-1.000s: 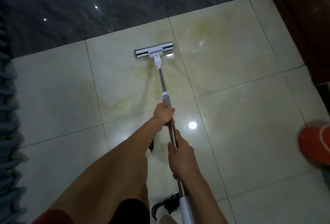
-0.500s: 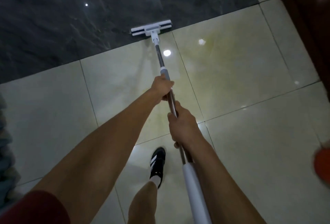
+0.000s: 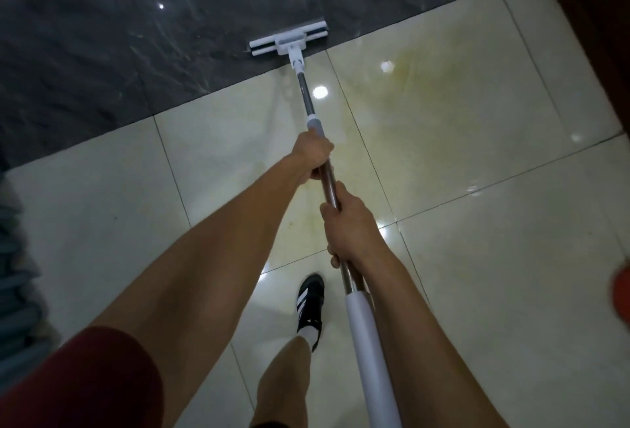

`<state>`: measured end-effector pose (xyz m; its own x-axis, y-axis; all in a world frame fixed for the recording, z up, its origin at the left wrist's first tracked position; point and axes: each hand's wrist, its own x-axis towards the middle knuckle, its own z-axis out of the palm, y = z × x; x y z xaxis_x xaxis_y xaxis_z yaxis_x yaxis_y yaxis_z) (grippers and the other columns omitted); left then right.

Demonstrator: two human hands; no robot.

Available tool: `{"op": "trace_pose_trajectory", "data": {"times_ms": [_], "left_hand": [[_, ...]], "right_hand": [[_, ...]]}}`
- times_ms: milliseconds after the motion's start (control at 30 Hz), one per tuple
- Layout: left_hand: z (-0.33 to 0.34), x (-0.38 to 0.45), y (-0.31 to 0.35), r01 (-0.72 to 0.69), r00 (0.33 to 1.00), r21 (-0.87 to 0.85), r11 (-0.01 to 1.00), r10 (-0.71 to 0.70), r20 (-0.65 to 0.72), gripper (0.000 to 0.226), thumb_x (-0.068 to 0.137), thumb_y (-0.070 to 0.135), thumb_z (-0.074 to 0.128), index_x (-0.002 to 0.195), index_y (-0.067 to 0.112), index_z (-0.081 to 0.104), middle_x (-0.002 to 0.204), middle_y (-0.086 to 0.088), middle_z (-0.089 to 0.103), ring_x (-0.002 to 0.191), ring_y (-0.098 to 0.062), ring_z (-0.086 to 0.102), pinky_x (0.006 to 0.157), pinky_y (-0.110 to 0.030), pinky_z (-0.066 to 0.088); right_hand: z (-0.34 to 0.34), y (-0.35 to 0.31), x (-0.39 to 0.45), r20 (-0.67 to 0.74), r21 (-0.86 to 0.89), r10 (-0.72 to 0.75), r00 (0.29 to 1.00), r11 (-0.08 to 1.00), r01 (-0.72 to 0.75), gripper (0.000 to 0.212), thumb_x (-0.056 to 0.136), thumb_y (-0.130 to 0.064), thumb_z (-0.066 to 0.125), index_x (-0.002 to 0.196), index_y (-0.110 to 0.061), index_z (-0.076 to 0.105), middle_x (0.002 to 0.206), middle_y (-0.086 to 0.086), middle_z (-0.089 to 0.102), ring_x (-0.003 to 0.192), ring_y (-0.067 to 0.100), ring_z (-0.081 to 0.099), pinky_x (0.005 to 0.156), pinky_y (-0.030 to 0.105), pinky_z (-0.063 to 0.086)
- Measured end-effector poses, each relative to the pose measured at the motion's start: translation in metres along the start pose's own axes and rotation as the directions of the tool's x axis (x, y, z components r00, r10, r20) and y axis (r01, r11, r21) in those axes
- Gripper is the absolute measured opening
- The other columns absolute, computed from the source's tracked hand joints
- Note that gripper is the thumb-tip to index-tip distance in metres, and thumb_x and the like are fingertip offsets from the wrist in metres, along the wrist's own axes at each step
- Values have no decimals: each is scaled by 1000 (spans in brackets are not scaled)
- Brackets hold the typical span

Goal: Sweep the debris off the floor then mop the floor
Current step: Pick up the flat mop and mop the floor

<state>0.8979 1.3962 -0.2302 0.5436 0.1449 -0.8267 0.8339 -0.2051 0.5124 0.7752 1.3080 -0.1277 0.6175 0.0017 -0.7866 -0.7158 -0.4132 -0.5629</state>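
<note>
A flat white mop head (image 3: 288, 38) lies on the dark marble strip (image 3: 136, 46), right at its seam with the cream floor tiles (image 3: 477, 274). Its metal pole (image 3: 306, 93) runs back toward me and ends in a white grip sleeve (image 3: 366, 346). My left hand (image 3: 312, 155) grips the pole just below the grey collar. My right hand (image 3: 351, 226) grips the pole lower down, above the white sleeve. Yellowish wet streaks (image 3: 419, 86) show on the cream tiles to the right of the pole.
My foot in a black shoe with white stripes (image 3: 309, 305) stands on the tiles under the pole. A grey ribbed thing (image 3: 13, 291) lies along the left edge. Dark wooden furniture (image 3: 593, 35) stands at the right, and an orange-red object (image 3: 622, 294) sits at the right edge.
The mop head went from the cream tile forward to the dark marble strip and now sits a little past the seam. My foot has stepped forward under the pole. Both hands keep their grip.
</note>
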Motion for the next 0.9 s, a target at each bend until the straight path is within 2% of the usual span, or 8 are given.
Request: {"op": "trace_pose_trajectory", "data": {"times_ms": [67,133,233,367,467,600,733,900], "left_hand": [[11,-19,-17,8,1000,16,1000,-8,12,19,99,13,59,113,1,55,85,-15,61,70,-27,63,78,-48,61],[24,-42,-37,3,999,33,999,-4,36,21,98,12,59,117,2,55,83,-14,60,68,-27,63,80,-51,61],[46,-80,-70,-2,997,64,998,-3,73,25,98,10,59,120,1,55,83,-15,60,72,-30,63,82,-53,60],[81,-130,-122,11,992,85,996,-22,125,27,99,10,59,124,2,53,91,-16,58,81,-33,61,88,-57,58],[111,-168,-169,13,988,111,994,-30,152,28,99,11,59,124,1,52,92,-16,58,82,-33,61,89,-58,57],[154,-220,-227,0,983,151,989,-27,179,20,99,12,58,117,7,50,91,-15,60,76,-30,63,86,-55,59],[190,-269,-273,-10,980,180,984,-27,199,17,99,11,56,113,11,48,88,-14,60,68,-26,63,82,-51,61],[223,-306,-306,-24,983,216,976,-16,185,27,100,13,53,126,4,50,98,-20,63,74,-30,62,82,-52,61]], "right_hand": [[1,20,-22,-7,21,16,1000,1000,-16,38,103,-23,40,141,-25,41,83,3,52,56,19,54,45,30,51],[0,42,-45,-18,18,16,1000,1000,-16,39,103,-22,41,142,-25,41,85,1,50,62,18,52,60,40,59],[1,81,-83,-32,25,27,999,999,-26,43,104,-23,42,146,-25,37,92,3,49,71,17,50,81,48,58],[3,144,-137,-62,42,40,997,998,-37,47,105,-25,42,150,-29,33,96,3,50,79,19,52,86,48,58],[3,197,-178,-75,63,54,996,997,-49,46,105,-24,41,150,-30,33,93,2,51,74,16,53,79,43,59],[-1,267,-235,-82,123,82,993,990,-71,41,105,-24,41,144,-31,37,82,-1,52,56,12,53,44,26,50],[-8,322,-286,-84,173,102,991,981,-86,45,104,-23,41,146,-36,35,79,3,55,51,16,54,41,25,47],[-13,364,-325,-120,201,112,986,976,-86,37,104,-26,40,140,-35,41,75,3,55,49,15,54,43,28,50]]}}
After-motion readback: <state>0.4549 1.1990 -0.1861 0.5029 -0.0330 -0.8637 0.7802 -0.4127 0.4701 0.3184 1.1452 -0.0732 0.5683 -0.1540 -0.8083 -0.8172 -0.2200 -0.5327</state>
